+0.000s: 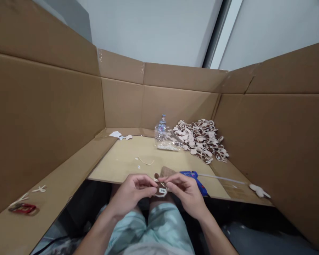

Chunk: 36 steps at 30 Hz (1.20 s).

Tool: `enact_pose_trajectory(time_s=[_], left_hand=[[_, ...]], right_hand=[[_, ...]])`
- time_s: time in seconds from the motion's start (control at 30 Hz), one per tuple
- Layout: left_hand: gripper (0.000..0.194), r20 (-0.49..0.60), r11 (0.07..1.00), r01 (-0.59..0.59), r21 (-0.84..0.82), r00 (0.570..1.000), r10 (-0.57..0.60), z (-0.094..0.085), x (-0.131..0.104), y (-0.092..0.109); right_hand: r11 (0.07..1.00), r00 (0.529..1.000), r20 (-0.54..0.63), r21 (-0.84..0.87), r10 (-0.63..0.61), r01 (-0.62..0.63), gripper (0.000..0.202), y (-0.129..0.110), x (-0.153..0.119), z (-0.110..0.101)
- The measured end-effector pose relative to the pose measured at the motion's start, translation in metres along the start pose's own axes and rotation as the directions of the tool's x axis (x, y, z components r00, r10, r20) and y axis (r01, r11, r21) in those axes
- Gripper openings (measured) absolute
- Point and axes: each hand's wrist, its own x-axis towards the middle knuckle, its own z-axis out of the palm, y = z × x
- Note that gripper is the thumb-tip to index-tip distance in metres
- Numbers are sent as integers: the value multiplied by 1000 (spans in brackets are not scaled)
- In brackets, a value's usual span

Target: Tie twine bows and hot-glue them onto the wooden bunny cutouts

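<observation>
Between my two hands, just over the table's front edge, is a small round brown ornament (161,191) with a pale rim, a white label and a bit of cream cord. My left hand (135,193) pinches it from the left, thumb and forefinger together. From the right, my right hand (184,191) pinches its upper side near the cord. Fingertips hide part of the ornament. Just behind my right hand lies a blue glue gun (192,175) with a long clear glue stick. A brown block or pad (167,171) shows beyond my fingers.
A large pile of brown and cream ornaments (199,138) lies at the back right, beside a clear plastic bag (170,141) and bottle (162,122). Red-handled snips (22,208) and cord bows (39,188) lie left. Cardboard walls (180,106) surround the table.
</observation>
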Motion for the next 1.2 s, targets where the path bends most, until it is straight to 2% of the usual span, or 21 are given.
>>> enact_pose_trajectory(time_s=[0.1, 0.13, 0.2, 0.23, 0.27, 0.33, 0.4, 0.47, 0.5, 0.53, 0.57, 0.63, 0.7, 0.83, 0.97, 1.07, 1.2], left_hand=[[21, 68, 997, 67, 39, 995, -70, -13, 7, -9], [24, 42, 993, 76, 88, 996, -80, -21, 12, -13], [31, -113, 966, 76, 246, 992, -49, -42, 27, -21], [34, -260, 925, 72, 372, 965, 30, -55, 38, -24], [38, -350, 897, 85, 433, 933, 80, -69, 50, -27], [42, -457, 846, 130, 517, 878, 144, -97, 79, -30], [37, -523, 770, 204, 604, 831, 191, -121, 108, -32], [28, -566, 690, 293, 662, 798, 204, -138, 135, -33], [28, -582, 650, 334, 683, 787, 207, -144, 146, -34], [29, -593, 609, 372, 700, 778, 206, -149, 157, -36], [31, -600, 568, 405, 716, 773, 206, -153, 167, -37], [32, -601, 484, 454, 749, 772, 206, -161, 186, -38], [34, -582, 396, 476, 785, 785, 211, -170, 205, -39], [35, -486, 226, 443, 867, 851, 196, -190, 244, -36], [35, -401, 101, 391, 915, 908, 117, -208, 278, -35], [33, -400, 39, 399, 916, 916, 40, -215, 296, -40], [34, -433, 5, 433, 902, 902, -6, -219, 309, -48]], right_hand=[[998, 998, -29, 4, 61, -61, 13, 12, 10, -4], [997, 996, -30, -5, 79, -79, 16, 17, 13, -5], [991, 992, 25, -59, 124, -122, 20, 28, 20, -5], [984, 986, 82, -108, 148, -138, 22, 33, 24, -5], [976, 975, 146, -160, 170, -146, 24, 37, 28, -6], [960, 959, 216, -247, 184, -129, 27, 38, 41, -15], [955, 980, 147, -285, 134, -88, 28, 29, 57, -34], [945, 999, -31, -326, 25, -33, 41, 12, 72, -61], [931, 990, -133, -366, -49, -3, 54, 4, 77, -74], [869, 959, -227, -493, -168, 36, 63, -2, 79, -87], [808, 939, -249, -587, -236, 47, 65, -5, 79, -98], [713, 939, -217, -700, -266, 40, 44, -1, 71, -114], [658, 947, -221, -753, -233, -14, 26, 14, 55, -123], [643, 911, -353, -753, -214, -141, 23, 45, 22, -134], [561, 883, -453, -766, -123, -314, 33, 54, 6, -145], [471, 881, -473, -771, 28, -429, 28, 64, -3, -150], [337, 860, -475, -791, 190, -511, 36, 84, -14, -154]])
